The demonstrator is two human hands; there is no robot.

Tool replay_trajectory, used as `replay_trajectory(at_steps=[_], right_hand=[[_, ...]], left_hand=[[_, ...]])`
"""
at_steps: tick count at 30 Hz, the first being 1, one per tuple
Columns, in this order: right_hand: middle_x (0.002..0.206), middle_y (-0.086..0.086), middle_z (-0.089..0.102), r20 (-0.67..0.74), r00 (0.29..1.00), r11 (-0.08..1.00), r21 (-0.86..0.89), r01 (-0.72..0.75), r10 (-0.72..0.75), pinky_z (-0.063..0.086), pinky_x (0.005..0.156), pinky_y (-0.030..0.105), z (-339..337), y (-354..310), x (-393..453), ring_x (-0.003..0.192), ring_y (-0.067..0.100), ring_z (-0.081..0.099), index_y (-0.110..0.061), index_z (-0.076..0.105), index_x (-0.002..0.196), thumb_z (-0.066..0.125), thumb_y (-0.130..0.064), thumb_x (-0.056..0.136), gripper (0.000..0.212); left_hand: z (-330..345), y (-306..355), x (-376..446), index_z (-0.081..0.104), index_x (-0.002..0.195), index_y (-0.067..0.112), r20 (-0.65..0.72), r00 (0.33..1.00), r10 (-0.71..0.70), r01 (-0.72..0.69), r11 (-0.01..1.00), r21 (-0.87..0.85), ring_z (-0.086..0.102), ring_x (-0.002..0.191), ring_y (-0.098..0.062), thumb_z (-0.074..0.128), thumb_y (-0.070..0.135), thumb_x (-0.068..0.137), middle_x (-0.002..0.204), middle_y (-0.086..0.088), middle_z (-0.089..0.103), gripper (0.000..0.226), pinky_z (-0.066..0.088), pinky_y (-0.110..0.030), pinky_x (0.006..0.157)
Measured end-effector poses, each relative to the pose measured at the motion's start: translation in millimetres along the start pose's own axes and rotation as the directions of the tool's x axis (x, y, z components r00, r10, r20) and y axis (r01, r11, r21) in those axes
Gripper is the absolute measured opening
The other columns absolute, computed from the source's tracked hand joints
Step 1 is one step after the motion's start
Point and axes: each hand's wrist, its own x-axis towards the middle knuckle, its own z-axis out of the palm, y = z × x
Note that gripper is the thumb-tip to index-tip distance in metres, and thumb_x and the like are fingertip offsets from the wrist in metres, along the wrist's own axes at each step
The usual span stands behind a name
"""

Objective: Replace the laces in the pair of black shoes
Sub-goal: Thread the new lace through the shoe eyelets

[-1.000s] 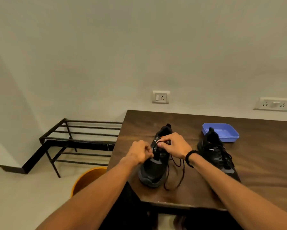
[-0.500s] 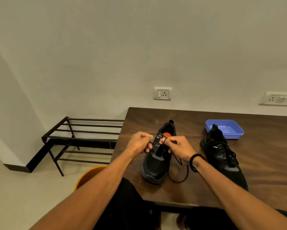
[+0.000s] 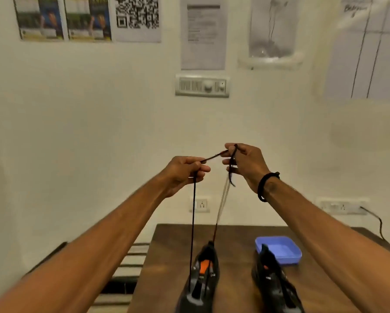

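Straight below both grips, the black lace [image 3: 192, 222] runs as two long strands from the raised hands down to the left shoe [image 3: 202, 276], so its long axis is close to vertical. One strand drops taut from the left hand [image 3: 185, 171], which grips it in curled fingers; the other, blurred and faint, climbs from the shoe's heel end to the right hand [image 3: 243, 164], which pinches it with a loose tail hanging under the fingers. Between the two grips a short span of lace stretches nearly level. Both hands sit about equally far above the shoe, the left more directly over it. My guess is that the coming move turns on drawing the cord upward along that vertical line, to even the ends or pull it through the eyelets.

The lace looks thin, round and limp. The left shoe is matte black with an orange patch on its tongue; the second black shoe [image 3: 272, 283] stands to the right, under the right forearm. Beyond it lies a shallow blue plastic tray [image 3: 286, 256], all on a dark wood-grain tabletop [image 3: 234, 249].
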Motion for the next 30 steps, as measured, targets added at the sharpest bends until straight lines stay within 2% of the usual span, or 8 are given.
replay_trajectory(at_steps=[4, 7, 10, 15, 20, 24, 27, 30], right_hand=[[0.087, 0.010, 0.068, -0.116, 0.993, 0.999, -0.001, 0.036, -0.036, 0.060, 0.070, 0.034, -4, -51, 14, 0.070, 0.019, 0.067, -0.001, 0.073, 0.105, 0.061, -0.016, 0.104, 0.020], [0.084, 0.013, 0.069, -0.111, 0.994, 0.997, 0.065, 0.028, -0.021, 0.062, 0.063, 0.032, -1, -85, 15, 0.061, 0.019, 0.068, 0.000, 0.069, 0.105, 0.056, -0.014, 0.106, 0.018], [0.081, 0.012, 0.072, -0.107, 0.992, 0.998, 0.003, 0.062, -0.061, 0.058, 0.057, 0.028, 4, -115, 12, 0.058, 0.017, 0.063, -0.004, 0.068, 0.095, 0.052, -0.018, 0.108, 0.024], [0.083, 0.015, 0.074, -0.060, 0.988, 0.988, -0.064, 0.141, -0.145, 0.062, 0.063, 0.030, 11, -155, 15, 0.061, 0.018, 0.064, -0.004, 0.063, 0.114, 0.047, -0.012, 0.109, 0.018], [0.090, 0.016, 0.076, 0.022, 0.989, 0.978, -0.146, 0.148, -0.146, 0.063, 0.066, 0.030, 16, -160, 10, 0.067, 0.019, 0.070, 0.001, 0.067, 0.114, 0.052, -0.009, 0.106, 0.019], [0.099, 0.015, 0.076, 0.069, 0.996, 0.995, -0.075, 0.067, -0.061, 0.062, 0.068, 0.028, 17, -143, -1, 0.077, 0.019, 0.071, -0.003, 0.070, 0.114, 0.059, -0.013, 0.105, 0.019], [0.107, 0.018, 0.075, 0.195, 0.980, 0.996, 0.073, -0.052, 0.037, 0.059, 0.068, 0.027, 22, -117, -18, 0.082, 0.021, 0.071, 0.000, 0.070, 0.116, 0.062, -0.013, 0.103, 0.020], [0.101, 0.017, 0.075, 0.179, 0.970, 0.982, -0.125, -0.144, 0.165, 0.056, 0.063, 0.027, 26, -54, -35, 0.075, 0.019, 0.068, 0.003, 0.071, 0.114, 0.065, -0.012, 0.101, 0.021]], left_hand=[[-1, 44, 8, 0.064, 0.126, -0.004, -0.115, 0.985, 0.132, -0.139, 0.989, -0.057, 0.067, 0.077, -0.017, 0.051, 0.004, 0.106, 0.097, -0.014, 0.076, 0.024, 0.061, -0.031, 0.083], [1, 74, 12, 0.065, 0.124, -0.006, -0.193, 0.958, 0.213, -0.223, 0.974, -0.031, 0.069, 0.078, -0.018, 0.055, 0.003, 0.105, 0.097, -0.016, 0.076, 0.024, 0.061, -0.033, 0.085], [6, 98, 10, 0.067, 0.123, -0.004, -0.240, 0.927, 0.287, -0.292, 0.956, 0.018, 0.071, 0.081, -0.018, 0.057, 0.005, 0.103, 0.100, -0.016, 0.076, 0.024, 0.061, -0.034, 0.087], [18, 137, 9, 0.071, 0.118, 0.000, -0.275, 0.881, 0.386, -0.364, 0.923, 0.127, 0.074, 0.086, -0.020, 0.062, 0.010, 0.102, 0.100, -0.014, 0.078, 0.021, 0.062, -0.036, 0.090], [24, 148, 8, 0.074, 0.114, 0.001, -0.271, 0.860, 0.431, -0.371, 0.895, 0.247, 0.076, 0.083, -0.018, 0.066, 0.012, 0.100, 0.094, -0.011, 0.079, 0.020, 0.062, -0.032, 0.082], [27, 148, -2, 0.072, 0.114, 0.017, -0.291, 0.774, 0.563, -0.415, 0.797, 0.439, 0.071, 0.086, -0.006, 0.062, 0.019, 0.102, 0.095, 0.003, 0.079, 0.016, 0.055, -0.024, 0.071], [29, 143, -10, 0.075, 0.106, 0.017, -0.227, 0.822, 0.523, -0.398, 0.811, 0.428, 0.070, 0.080, -0.008, 0.065, 0.018, 0.098, 0.090, 0.003, 0.080, 0.013, 0.050, -0.022, 0.064], [26, 100, -18, 0.076, 0.100, 0.016, -0.206, 0.899, 0.386, -0.266, 0.857, 0.441, 0.070, 0.076, -0.009, 0.069, 0.018, 0.094, 0.085, 0.001, 0.080, 0.009, 0.052, -0.024, 0.065]])
